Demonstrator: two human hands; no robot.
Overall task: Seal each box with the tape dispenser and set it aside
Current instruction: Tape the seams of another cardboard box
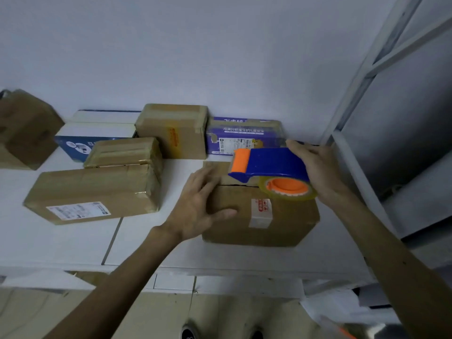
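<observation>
Centrally, a brown cardboard box (281, 223) with a red-and-white sticker on its near face sits on the white surface (73, 241); the seam at its top shows as a dark gap. The left hand (198, 204) lies flat over the box's left top corner, fingers straight and spread. The right hand (318, 172) grasps a blue plastic tape dispenser (271, 162) with an orange roller and a clear tape roll, just above the box top; contact cannot be confirmed. To the left lies a long brown carton (93, 192) with a white label, and a smaller taped carton (124, 151) sits at its far edge. Against the wall stand a white-and-blue box (95, 133), a taped brown box (173, 130) and a purple printed box (244, 138).
</observation>
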